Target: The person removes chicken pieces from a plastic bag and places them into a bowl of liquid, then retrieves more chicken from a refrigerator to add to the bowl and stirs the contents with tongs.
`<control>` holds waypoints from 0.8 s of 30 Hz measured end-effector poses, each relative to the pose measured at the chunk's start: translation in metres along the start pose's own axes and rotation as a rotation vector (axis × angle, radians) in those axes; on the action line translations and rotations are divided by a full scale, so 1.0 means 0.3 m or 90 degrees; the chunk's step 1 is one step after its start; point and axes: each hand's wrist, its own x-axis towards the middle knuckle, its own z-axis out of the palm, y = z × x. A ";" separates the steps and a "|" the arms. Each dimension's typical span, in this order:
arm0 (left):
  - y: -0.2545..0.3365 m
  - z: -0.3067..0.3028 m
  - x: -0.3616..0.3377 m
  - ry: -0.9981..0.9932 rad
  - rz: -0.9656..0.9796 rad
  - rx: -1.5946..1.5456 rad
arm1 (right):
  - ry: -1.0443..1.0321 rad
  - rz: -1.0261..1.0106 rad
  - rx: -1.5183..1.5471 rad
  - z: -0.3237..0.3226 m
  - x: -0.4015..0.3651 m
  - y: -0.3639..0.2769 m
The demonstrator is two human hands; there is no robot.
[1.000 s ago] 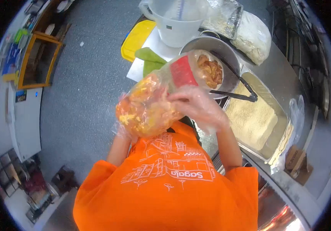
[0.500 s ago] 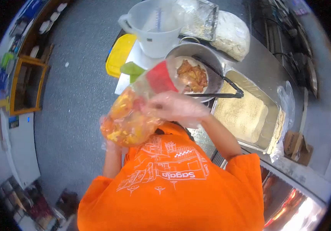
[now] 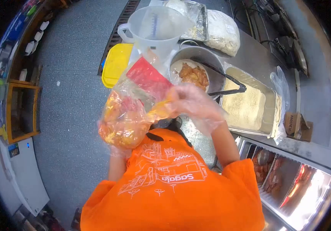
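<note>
A clear plastic bag (image 3: 124, 115) full of orange and yellow food, with a red label (image 3: 147, 78) near its top, is held in front of my orange shirt. My gloved right hand (image 3: 193, 104) grips the bag's side near the neck. From below, my left hand (image 3: 114, 149) supports the bag; most of it is hidden and only the glove's edge shows. The bag's top points toward a metal bowl (image 3: 212, 58) holding browned fried pieces (image 3: 193, 74).
Black tongs (image 3: 227, 82) rest across the bowl. A tray of breadcrumbs (image 3: 245, 107) lies to the right, a clear measuring jug (image 3: 153, 26) and a yellow lid (image 3: 115, 64) behind. Further off are a wrapped white lump (image 3: 222, 32) and a cardboard box (image 3: 298, 125).
The bag has swung more upright, its red-labelled top lifted away from the bowl. My right hand has shifted right along the bag. The view has tilted, showing trays at lower right.
</note>
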 end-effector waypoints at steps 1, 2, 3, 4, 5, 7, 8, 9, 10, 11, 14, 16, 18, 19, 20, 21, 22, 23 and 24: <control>0.003 -0.004 0.002 0.002 -0.006 -0.003 | 0.100 0.050 0.128 0.024 -0.028 -0.021; 0.012 -0.006 0.011 0.001 -0.012 -0.004 | 0.107 0.052 0.123 0.033 -0.041 -0.041; 0.020 -0.012 0.015 0.002 -0.016 -0.007 | 0.213 0.064 0.176 0.039 -0.054 -0.058; 0.030 -0.014 0.019 0.003 -0.017 -0.007 | 0.319 0.076 0.228 0.037 -0.067 -0.069; 0.035 -0.017 0.025 0.003 -0.022 -0.011 | 0.328 0.080 0.224 0.023 -0.083 -0.073; 0.050 -0.020 0.041 0.001 -0.027 -0.011 | 0.423 -0.084 0.167 -0.023 -0.115 -0.078; 0.055 -0.021 0.048 -0.001 -0.029 -0.014 | 0.430 -0.081 0.161 -0.047 -0.116 -0.061; 0.059 -0.022 0.054 -0.002 -0.029 -0.016 | 0.547 -0.184 -0.022 -0.079 -0.103 -0.024; 0.065 -0.020 0.055 -0.002 -0.029 -0.018 | 0.650 -0.286 -0.209 -0.112 -0.089 0.012; 0.068 -0.018 0.058 0.002 -0.029 -0.020 | 0.631 -0.296 -0.496 -0.149 -0.078 0.038; 0.070 0.001 0.067 0.013 -0.030 -0.033 | 0.504 -0.296 -0.811 -0.116 -0.051 0.044; 0.067 0.027 0.082 0.018 -0.030 -0.046 | 0.505 -0.257 -0.752 -0.053 -0.009 0.070; 0.064 0.043 0.089 0.019 -0.043 -0.060 | 0.195 -0.244 -0.326 0.000 0.038 0.130; 0.059 0.050 0.091 0.017 -0.050 -0.067 | 0.187 -0.244 -0.323 0.034 0.068 0.161; 0.063 0.046 0.087 0.008 -0.070 -0.079 | 0.102 -0.217 -0.392 0.076 0.103 0.193; 0.067 0.042 0.082 -0.001 -0.091 -0.091 | 0.015 -0.190 -0.460 0.110 0.130 0.212; 0.069 0.038 0.079 -0.024 -0.137 -0.115 | 0.007 -0.190 -0.458 0.135 0.147 0.213; 0.066 0.035 0.074 -0.072 -0.157 -0.147 | -0.001 -0.180 -0.350 0.158 0.162 0.206; 0.063 0.025 0.068 -0.067 -0.148 -0.150 | -0.011 -0.167 -0.241 0.176 0.169 0.196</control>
